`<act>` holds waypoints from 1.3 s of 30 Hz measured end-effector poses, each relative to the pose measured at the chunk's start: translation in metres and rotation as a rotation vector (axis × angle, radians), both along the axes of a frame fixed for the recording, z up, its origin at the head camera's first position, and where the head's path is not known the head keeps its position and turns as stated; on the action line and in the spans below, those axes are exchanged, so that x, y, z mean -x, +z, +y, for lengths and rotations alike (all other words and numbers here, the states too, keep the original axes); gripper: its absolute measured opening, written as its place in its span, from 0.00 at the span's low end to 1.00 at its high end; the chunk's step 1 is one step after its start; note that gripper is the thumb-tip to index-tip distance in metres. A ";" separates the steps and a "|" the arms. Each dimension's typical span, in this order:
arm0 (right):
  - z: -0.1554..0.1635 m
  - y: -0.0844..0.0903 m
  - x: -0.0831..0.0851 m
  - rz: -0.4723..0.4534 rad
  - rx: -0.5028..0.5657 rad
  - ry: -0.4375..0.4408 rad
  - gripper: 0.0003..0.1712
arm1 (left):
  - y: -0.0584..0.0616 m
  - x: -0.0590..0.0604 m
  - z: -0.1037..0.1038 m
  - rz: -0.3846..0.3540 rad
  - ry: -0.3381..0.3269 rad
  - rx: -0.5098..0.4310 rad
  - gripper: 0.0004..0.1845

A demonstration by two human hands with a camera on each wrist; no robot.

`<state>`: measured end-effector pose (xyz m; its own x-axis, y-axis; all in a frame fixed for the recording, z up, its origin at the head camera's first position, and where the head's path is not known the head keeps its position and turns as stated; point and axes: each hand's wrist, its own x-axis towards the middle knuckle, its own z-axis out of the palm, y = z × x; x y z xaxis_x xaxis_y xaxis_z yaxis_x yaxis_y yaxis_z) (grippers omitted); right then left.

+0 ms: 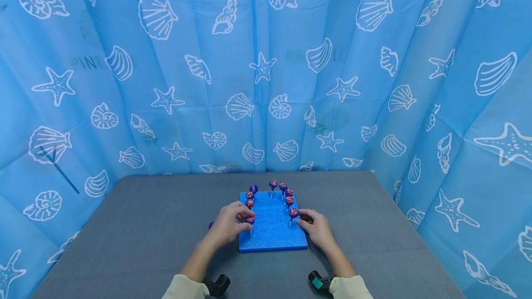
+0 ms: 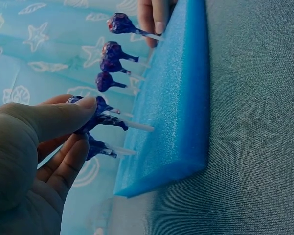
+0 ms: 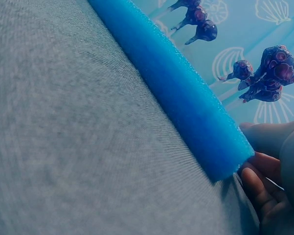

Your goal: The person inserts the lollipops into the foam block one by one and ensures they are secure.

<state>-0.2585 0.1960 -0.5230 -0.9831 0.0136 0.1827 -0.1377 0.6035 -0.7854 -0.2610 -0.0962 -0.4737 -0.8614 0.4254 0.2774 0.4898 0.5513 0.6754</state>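
Between thumb and fingers, my left hand [image 1: 227,223] pinches the wrapped head of a lollipop [image 1: 249,220] at the left side of a blue foam board [image 1: 272,239]. In the left wrist view this lollipop's white stick [image 2: 141,127] meets the foam; whether it is sunk in, I cannot tell. My right hand [image 1: 320,229] holds the board's right edge, thumb above and fingers at the side, as the right wrist view shows. Close to that hand stands another lollipop [image 1: 293,213]. Several purple-and-red lollipops stand along the board's left, far and right sides.
Grey cloth covers the table [image 1: 166,211] under the board. Partly hidden behind my left hand, a purple wrapped head [image 1: 211,224] shows on the table's left. A blue shell-patterned curtain [image 1: 262,118] hangs behind the table's far edge.
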 end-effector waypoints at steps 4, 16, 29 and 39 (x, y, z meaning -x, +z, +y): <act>0.000 -0.001 0.001 0.002 0.001 -0.001 0.15 | -0.002 -0.001 0.001 0.013 0.001 -0.006 0.14; 0.001 -0.002 0.001 0.009 0.009 0.006 0.15 | -0.003 -0.006 0.000 0.012 0.025 -0.022 0.20; 0.001 -0.003 0.001 0.006 0.021 0.006 0.15 | 0.008 -0.004 -0.016 0.072 0.041 -0.026 0.19; 0.001 -0.003 0.000 0.011 0.026 0.009 0.15 | 0.013 0.004 -0.035 0.044 0.139 0.015 0.18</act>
